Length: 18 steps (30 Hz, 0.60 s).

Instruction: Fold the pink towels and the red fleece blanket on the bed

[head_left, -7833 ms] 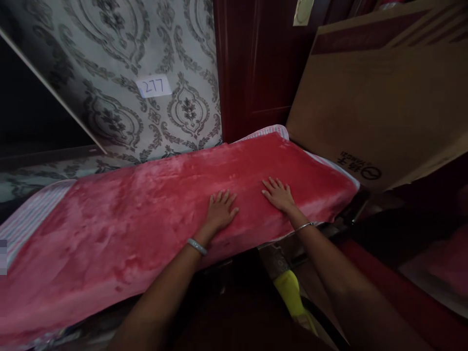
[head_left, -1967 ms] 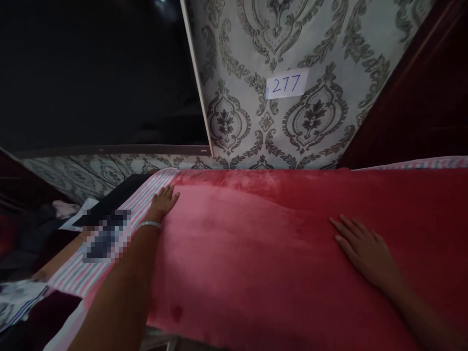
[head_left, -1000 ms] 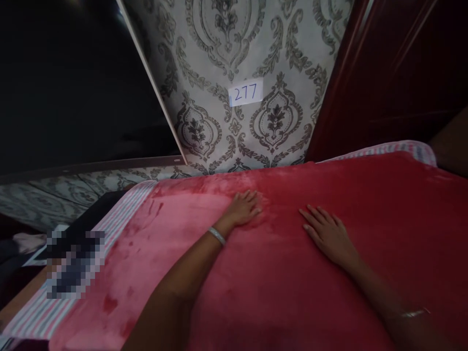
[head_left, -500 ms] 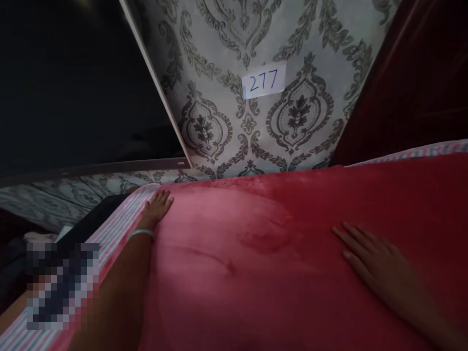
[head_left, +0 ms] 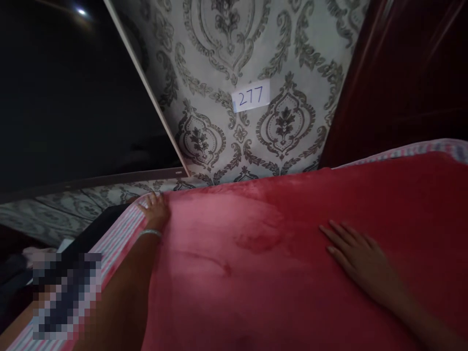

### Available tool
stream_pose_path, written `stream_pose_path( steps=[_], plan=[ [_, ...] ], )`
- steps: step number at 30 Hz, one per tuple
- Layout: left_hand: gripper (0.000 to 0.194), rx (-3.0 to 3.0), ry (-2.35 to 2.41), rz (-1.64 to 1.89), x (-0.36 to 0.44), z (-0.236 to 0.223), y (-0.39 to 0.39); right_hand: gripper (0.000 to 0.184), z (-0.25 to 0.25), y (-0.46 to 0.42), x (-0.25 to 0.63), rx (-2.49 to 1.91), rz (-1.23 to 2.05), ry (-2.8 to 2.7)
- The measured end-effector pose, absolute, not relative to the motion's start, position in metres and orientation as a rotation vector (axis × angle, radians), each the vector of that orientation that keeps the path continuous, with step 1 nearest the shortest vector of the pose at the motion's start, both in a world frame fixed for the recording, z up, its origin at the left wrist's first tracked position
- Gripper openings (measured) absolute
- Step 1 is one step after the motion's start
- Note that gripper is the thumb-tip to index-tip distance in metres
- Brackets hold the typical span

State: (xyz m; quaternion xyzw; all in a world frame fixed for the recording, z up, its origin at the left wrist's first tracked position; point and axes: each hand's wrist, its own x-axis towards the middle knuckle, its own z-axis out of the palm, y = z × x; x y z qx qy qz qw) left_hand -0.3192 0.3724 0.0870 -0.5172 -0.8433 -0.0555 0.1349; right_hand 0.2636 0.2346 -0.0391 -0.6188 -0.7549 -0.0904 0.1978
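Observation:
A plush pinkish-red blanket (head_left: 234, 302) lies spread in front of me, its pile darker in patches. On its far left corner rests my left hand (head_left: 156, 210), fingers apart, by the edge of a striped cloth border (head_left: 120, 229). A thin pale bracelet (head_left: 149, 233) circles that wrist. My right hand (head_left: 360, 256) lies flat on the darker red part at the right, fingers stretched toward the middle. Neither hand grips anything I can see.
Behind the blanket stands a patterned wall (head_left: 204, 83) with a paper marked 277 (head_left: 251, 96). A large dark screen (head_left: 73, 97) fills the upper left, dark red glossy panelling (head_left: 409, 87) the right. A pixelated patch (head_left: 68, 297) hides part of the lower left.
My left hand has turned, its fingers now spreading toward the striped border. The right hand stays flat on the blanket. The view has shifted slightly.

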Motion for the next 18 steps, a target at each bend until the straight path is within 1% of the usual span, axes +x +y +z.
stream_pose_path(
  steps=[4,6,8,11,14,16,18],
  plan=[
    [0.058,-2.045,-2.116,-0.197,-0.235,0.095,0.384,0.067,-0.032,0.235,0.260,-1.757,-0.232,-2.116],
    [0.056,-2.288,-1.938,-0.184,-0.178,0.085,0.387,0.066,-0.031,0.235,0.259,-1.764,-0.228,-2.114],
    [0.062,-2.663,-1.612,-0.131,-0.124,0.069,0.387,0.066,-0.031,0.235,0.259,-1.767,-0.232,-2.114],
    [0.064,-2.953,-1.297,-0.057,-0.070,0.048,0.387,0.065,-0.034,0.235,0.261,-1.758,-0.242,-2.115],
    [0.063,-2.966,-1.351,-0.068,-0.067,0.040,0.398,0.064,-0.037,0.233,0.265,-1.734,-0.256,-2.125],
    [0.062,-2.862,-1.541,-0.073,-0.095,0.043,0.412,0.063,-0.040,0.232,0.267,-1.711,-0.275,-2.130],
    [0.062,-2.691,-1.767,-0.022,-0.142,0.049,0.424,0.062,-0.042,0.232,0.269,-1.688,-0.293,-2.132]
  ],
)
